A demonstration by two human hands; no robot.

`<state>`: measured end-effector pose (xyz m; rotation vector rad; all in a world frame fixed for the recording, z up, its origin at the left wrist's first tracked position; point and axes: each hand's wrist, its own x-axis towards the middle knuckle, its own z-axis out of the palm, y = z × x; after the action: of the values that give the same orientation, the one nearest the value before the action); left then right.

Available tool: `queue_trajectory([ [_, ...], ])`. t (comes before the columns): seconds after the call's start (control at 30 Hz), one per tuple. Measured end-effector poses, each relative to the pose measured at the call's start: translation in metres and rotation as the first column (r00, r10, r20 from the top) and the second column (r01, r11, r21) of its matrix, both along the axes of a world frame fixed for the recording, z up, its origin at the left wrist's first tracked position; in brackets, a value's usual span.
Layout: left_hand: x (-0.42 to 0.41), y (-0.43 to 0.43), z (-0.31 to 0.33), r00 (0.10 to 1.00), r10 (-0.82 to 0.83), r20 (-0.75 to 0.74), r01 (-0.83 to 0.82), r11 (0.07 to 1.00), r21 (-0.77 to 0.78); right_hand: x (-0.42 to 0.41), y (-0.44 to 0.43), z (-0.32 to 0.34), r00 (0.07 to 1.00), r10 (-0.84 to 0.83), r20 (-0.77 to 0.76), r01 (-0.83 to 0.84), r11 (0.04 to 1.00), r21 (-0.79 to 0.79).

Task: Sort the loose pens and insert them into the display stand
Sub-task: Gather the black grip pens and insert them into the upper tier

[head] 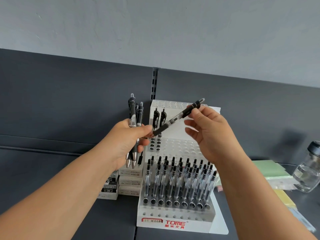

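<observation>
Hands [128,135] [206,130] raised, gripping pens [134,118], pinching pen [180,116].

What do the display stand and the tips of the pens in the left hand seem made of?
Display stand: probably plastic or acrylic; glossy white base, see-through tiers. Pen tips: likely metal; silvery cones with bright highlights.
</observation>
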<state>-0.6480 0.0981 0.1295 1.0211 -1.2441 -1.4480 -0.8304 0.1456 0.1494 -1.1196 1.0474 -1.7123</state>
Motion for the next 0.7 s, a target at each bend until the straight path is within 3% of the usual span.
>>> queue_trajectory([
  [0.07,0.001,-0.001,-0.001,1.000,0.016,0.015,-0.016,1.000,-0.009,-0.002,-0.003,0.007,0.982,-0.131,-0.137,0.131,0.991,-0.004],
  [0.17,0.005,-0.002,-0.003,1.000,0.017,0.005,-0.018,1.000,0.009,-0.002,-0.009,0.015,0.862,-0.336,-0.379,0.330,0.940,-0.083],
  [0.27,0.008,-0.001,-0.006,1.000,0.001,0.003,-0.001,1.000,0.014,0.004,-0.020,0.015,0.756,-0.417,-0.504,0.395,0.905,-0.157],
  [0.37,0.010,0.000,-0.007,1.000,-0.011,0.017,0.011,1.000,0.004,0.011,-0.031,0.012,0.703,-0.443,-0.555,0.405,0.892,-0.199],
  [0.7,0.019,-0.004,-0.013,0.999,-0.046,0.018,0.046,0.999,0.017,0.020,-0.045,0.009,0.648,-0.438,-0.622,0.405,0.891,-0.206],
])
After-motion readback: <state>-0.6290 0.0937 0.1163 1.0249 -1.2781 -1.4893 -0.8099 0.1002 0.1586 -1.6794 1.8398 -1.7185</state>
